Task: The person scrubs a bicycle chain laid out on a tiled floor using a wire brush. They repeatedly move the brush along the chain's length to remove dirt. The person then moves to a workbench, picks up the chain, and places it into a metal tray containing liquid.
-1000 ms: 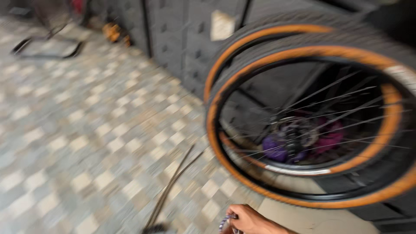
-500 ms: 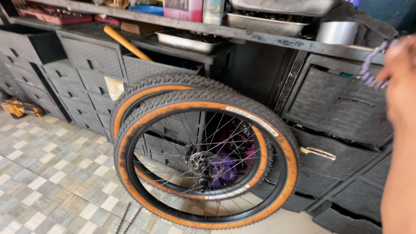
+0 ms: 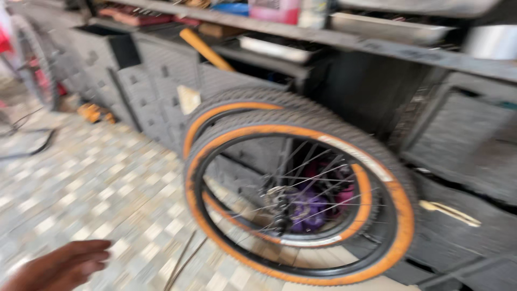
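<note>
two bicycle wheels point(image 3: 301, 205) with orange-walled knobby tyres lean upright against dark grey drawer cabinets point(image 3: 474, 145), the front wheel overlapping the rear one. left of the wheels spreads a floor of small pale checkered tiles point(image 3: 91, 178). above them a cluttered shelf point(image 3: 344, 37) carries metal trays. one hand point(image 3: 59, 267), which side unclear, hovers low left of the wheels, well apart, fingers loosely together, holding nothing.

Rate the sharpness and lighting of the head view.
Head view: motion blur smears everything; the front wheel reads best, with orange sidewall and spokes visible. The hand at lower left is soft and empty. The tiled floor is evenly daylit, the shelf darker, with no strong glare.
</note>
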